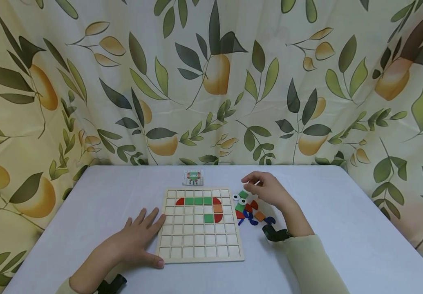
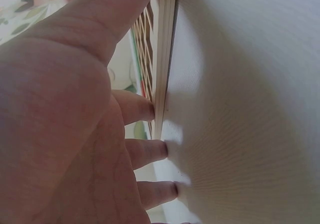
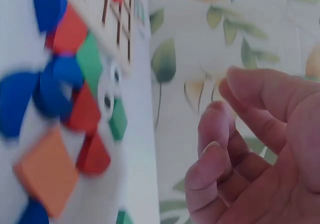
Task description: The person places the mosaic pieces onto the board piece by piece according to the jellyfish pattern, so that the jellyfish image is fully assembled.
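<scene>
A light wooden grid board [image 1: 198,240] lies flat on the table. In its upper cells sit green squares [image 1: 198,201], red rounded pieces [image 1: 180,201] and an orange square [image 1: 217,208]. My left hand [image 1: 135,234] rests at the board's left edge, fingers spread, thumb near the lower left corner; the left wrist view shows fingertips by the board's side [image 2: 162,59]. Over a pile of loose pieces right of the board hovers my right hand [image 1: 268,190]. Its fingers are loosely bent, and in the right wrist view thumb and index [image 3: 215,126] hold nothing visible.
The pile holds blue curved pieces [image 1: 269,220], an orange square [image 1: 259,216], red pieces [image 1: 254,205], green squares [image 1: 243,194] and white eye discs [image 1: 236,197]. A small picture card [image 1: 193,177] lies behind the board. A patterned curtain [image 1: 211,122] hangs behind the table.
</scene>
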Demonstrator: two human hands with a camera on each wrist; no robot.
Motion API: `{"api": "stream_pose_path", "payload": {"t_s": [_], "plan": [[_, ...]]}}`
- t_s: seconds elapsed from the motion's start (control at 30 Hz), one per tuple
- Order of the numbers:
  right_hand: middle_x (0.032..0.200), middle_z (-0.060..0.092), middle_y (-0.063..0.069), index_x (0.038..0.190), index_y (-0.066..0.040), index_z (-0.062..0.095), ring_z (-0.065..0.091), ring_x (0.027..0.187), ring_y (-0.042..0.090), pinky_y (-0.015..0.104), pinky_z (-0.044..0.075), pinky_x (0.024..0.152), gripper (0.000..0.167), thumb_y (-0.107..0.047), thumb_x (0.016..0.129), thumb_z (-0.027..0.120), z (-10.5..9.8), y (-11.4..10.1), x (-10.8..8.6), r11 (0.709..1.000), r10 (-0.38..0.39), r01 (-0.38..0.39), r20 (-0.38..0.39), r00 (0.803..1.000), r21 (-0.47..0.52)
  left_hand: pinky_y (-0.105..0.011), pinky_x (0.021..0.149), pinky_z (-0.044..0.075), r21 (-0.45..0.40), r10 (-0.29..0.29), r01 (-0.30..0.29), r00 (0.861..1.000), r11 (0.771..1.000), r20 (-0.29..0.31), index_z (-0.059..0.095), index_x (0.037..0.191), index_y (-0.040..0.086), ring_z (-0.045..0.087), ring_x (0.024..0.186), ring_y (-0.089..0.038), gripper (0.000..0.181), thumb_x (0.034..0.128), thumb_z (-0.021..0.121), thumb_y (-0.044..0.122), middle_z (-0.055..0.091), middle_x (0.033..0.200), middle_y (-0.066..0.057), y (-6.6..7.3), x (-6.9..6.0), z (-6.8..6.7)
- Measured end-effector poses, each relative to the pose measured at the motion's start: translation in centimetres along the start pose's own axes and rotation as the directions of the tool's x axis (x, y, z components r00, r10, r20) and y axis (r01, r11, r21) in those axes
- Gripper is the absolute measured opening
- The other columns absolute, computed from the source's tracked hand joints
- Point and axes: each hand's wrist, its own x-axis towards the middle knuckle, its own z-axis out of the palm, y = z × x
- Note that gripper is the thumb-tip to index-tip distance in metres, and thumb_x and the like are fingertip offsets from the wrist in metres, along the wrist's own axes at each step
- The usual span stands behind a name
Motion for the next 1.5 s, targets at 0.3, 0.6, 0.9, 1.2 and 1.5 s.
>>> {"api": "stream_pose_path", "payload": {"t_s": [0.3,0.6,0.9,1.2,1.5], "plan": [[0.105,0.064,0.011,0.124,-0.006,0.065,0.057,0.09,0.028,0.031,0.052,0.071,0.031,-0.024,0.099,0.061,-1.4,2.8,0.0,0.99,0.138,-0.138,-0.086,0.987,0.01,-0.077,0.109,0.014,-0.009,-0.008,0.008,1.0,1.0,0.006,0.028,0.158,0.012,0.006,0.15,-0.05,0.122,0.0646,0.074,0.076,0.015,0.166,-0.018,0.0,-0.2,0.1],[0.108,0.062,0.014,0.124,-0.006,0.064,0.059,0.084,0.024,0.03,0.052,0.071,0.034,-0.027,0.098,0.063,-2.6,4.7,-0.5,0.962,0.258,-0.261,-0.049,0.965,-0.082,-0.076,0.109,0.013,-0.013,-0.025,0.025,1.0,1.0,0.019,0.027,0.159,0.013,0.006,0.151,-0.049,0.123,0.064,0.074,0.076,0.014,0.167,-0.016,0.0,-0.2,0.3],[0.1,0.065,0.011,0.12,-0.005,0.068,0.057,0.086,0.023,0.033,0.05,0.074,0.034,-0.024,0.092,0.07,-2.7,5.7,-0.6,0.932,0.324,-0.318,0.007,0.946,-0.174,-0.075,0.11,0.014,-0.01,-0.021,0.021,1.0,1.0,0.013,0.027,0.159,0.014,0.006,0.151,-0.048,0.123,0.0639,0.074,0.077,0.014,0.167,-0.015,0.0,-0.1,0.2],[0.103,0.059,0.013,0.115,-0.008,0.066,0.053,0.094,0.029,0.035,0.048,0.076,0.029,-0.015,0.088,0.074,-2.4,5.9,-0.3,0.933,0.316,-0.313,-0.009,0.949,-0.177,-0.075,0.11,0.013,-0.029,-0.005,0.004,1.0,1.0,-0.008,0.026,0.159,0.015,0.005,0.151,-0.049,0.123,0.0637,0.075,0.076,0.013,0.167,-0.015,0.0,-0.2,0.1],[0.104,0.06,0.013,0.112,-0.011,0.065,0.054,0.094,0.029,0.038,0.049,0.078,0.024,-0.011,0.089,0.07,-2.1,5.1,0.0,0.944,0.272,-0.272,-0.027,0.962,-0.186,-0.075,0.11,0.012,-0.02,-0.02,0.02,1.0,1.0,0.003,0.027,0.159,0.015,0.005,0.151,-0.048,0.123,0.0636,0.075,0.076,0.013,0.167,-0.015,0.1,-0.1,0.1]]}}
